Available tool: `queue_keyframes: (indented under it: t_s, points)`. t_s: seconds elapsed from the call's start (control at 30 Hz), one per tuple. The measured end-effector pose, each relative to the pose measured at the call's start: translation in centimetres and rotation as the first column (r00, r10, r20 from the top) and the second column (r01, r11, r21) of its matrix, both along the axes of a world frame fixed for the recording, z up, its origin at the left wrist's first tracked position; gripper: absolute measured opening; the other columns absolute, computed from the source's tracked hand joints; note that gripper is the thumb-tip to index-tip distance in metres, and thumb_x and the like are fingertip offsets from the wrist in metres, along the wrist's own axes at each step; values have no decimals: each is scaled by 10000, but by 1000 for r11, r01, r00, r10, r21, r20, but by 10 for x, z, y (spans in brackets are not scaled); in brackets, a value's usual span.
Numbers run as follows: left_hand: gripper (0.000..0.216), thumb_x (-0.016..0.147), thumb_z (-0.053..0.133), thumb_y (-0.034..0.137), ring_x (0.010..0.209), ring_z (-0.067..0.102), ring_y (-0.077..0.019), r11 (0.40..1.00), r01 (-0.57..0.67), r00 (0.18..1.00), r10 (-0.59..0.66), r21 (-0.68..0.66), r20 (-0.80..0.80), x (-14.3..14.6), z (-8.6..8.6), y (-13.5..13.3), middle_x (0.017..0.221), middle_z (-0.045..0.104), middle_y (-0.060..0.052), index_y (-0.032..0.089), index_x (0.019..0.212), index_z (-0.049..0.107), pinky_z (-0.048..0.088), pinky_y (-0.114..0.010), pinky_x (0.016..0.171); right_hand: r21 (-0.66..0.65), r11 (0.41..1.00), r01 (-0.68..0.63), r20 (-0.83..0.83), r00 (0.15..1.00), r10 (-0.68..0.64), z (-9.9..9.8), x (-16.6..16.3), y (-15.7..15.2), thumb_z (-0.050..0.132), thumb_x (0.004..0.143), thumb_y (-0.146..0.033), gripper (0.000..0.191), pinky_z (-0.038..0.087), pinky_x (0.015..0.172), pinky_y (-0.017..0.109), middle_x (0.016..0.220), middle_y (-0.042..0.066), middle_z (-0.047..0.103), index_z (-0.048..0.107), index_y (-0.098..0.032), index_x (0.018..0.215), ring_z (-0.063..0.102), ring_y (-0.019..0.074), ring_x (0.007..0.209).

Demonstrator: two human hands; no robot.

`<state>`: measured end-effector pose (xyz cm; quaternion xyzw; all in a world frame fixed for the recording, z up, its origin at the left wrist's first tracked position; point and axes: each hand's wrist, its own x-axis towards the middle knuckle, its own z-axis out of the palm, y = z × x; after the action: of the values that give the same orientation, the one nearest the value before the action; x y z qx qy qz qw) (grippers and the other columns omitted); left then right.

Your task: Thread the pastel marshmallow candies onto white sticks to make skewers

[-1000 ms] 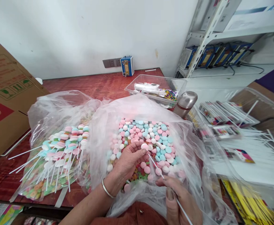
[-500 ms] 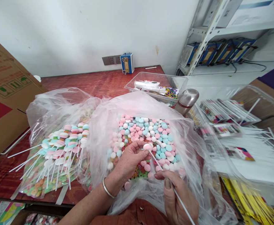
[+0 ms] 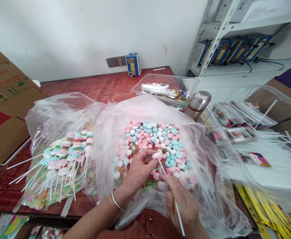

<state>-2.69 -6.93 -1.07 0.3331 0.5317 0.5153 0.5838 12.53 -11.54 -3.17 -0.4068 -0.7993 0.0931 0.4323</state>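
Observation:
Between the thumb and fingers of my left hand (image 3: 142, 166) is a pink and white candy (image 3: 156, 155). My right hand (image 3: 181, 200) pinches a thin white stick (image 3: 179, 215), whose upper end meets the candy; whether it has gone in I cannot tell. Both hands are over an open plastic bag (image 3: 145, 108) of loose pink, blue and white candies (image 3: 160, 134), with some ring-shaped gummies (image 3: 151, 181) lower in it. To the left, several finished-looking candy skewers (image 3: 69, 149) on white sticks lie on another clear bag (image 3: 41, 196) holding ring gummies.
A cardboard box (image 3: 8, 109) stands at the left. Behind the bag are a clear bin (image 3: 140, 87) with beads and packets, and a steel flask (image 3: 199, 104). At the right, a clear container holds white sticks (image 3: 267, 156) and cards; yellow strips (image 3: 262, 209) lie below.
My right hand has moved up and left along the stick, closer to my left hand. The candy has turned slightly in my left fingers.

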Motion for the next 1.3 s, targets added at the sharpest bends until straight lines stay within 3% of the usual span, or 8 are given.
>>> queue_keyframes:
  t_s: [0.37, 0.5, 0.63, 0.7, 0.77, 0.9, 1.1, 1.3]
  points:
    - [248, 744, 777, 310, 684, 627, -125, 996, 84, 995, -85, 13, 48, 14, -14, -13, 760, 689, -23, 161, 923, 690, 484, -212, 633, 84, 995, -53, 81, 996, 46, -25, 7, 19, 451, 966, -143, 353, 604, 859, 352, 1065, 153, 731, 562, -134, 1301, 709, 229, 1015]
    - [260, 793, 732, 313, 751, 646, -152, 998, 40, 999, -41, 54, 20, 15, -18, -17, 832, 706, -43, 175, 1012, 708, 508, -241, 679, -206, 968, -142, -95, 988, 124, -30, 17, 22, 432, 978, -169, 376, 611, 840, 320, 1121, 101, 731, 581, -219, 1320, 736, 188, 926]
    - [210, 858, 650, 249, 866, 652, -193, 976, 43, 946, 30, 215, -323, 7, -12, -19, 1001, 708, -78, 212, 1048, 730, 526, -312, 790, -718, 584, -378, -521, 848, -91, -12, 26, 16, 416, 1008, -353, 360, 627, 695, 320, 1120, 92, 721, 544, -247, 1329, 745, 174, 747]
    - [206, 861, 629, 193, 978, 634, -217, 947, 113, 888, 39, 301, -457, 5, -10, -21, 1045, 705, -81, 234, 1028, 743, 500, -342, 892, -783, 372, -498, -596, 773, -219, -5, 29, 12, 436, 989, -459, 383, 582, 525, 290, 1040, 103, 715, 589, -213, 1239, 709, 171, 631]
    - [244, 867, 607, 162, 1009, 627, -226, 923, 191, 847, 18, 335, -532, 6, -8, -24, 1043, 703, -87, 245, 1054, 739, 489, -348, 910, -819, 287, -496, -563, 791, -239, -3, 29, 8, 502, 951, -508, 387, 434, 382, 212, 826, 39, 675, 629, -193, 1135, 580, 113, 464]
    - [313, 874, 556, 117, 979, 639, -223, 889, 287, 800, -17, 357, -600, 10, -8, -31, 1021, 699, -93, 241, 1112, 717, 498, -336, 870, -848, 395, -354, -447, 878, -173, -10, 18, 8, 554, 922, -500, 317, 286, 374, 183, 554, -76, 440, 637, -200, 982, 396, 90, 422]
    - [445, 917, 518, 151, 1098, 627, -230, 902, 272, 746, 21, 334, -666, -22, -15, -36, 1196, 679, -88, 272, 1342, 565, 472, -382, 988, -799, 509, -319, -445, 884, -144, 2, -2, 21, 478, 960, -490, 367, 353, 430, 211, 542, -56, 477, 547, -214, 728, 436, 110, 457]
    - [209, 916, 563, 193, 1209, 505, -299, 901, 370, 205, 158, 226, -966, -83, -27, -30, 1088, 689, -88, 224, 1079, 691, 330, -524, 1092, -839, 441, -320, -332, 942, 51, -1, -8, 17, 417, 970, -450, 332, 382, 434, 224, 518, -37, 618, 612, -212, 845, 541, 140, 442]
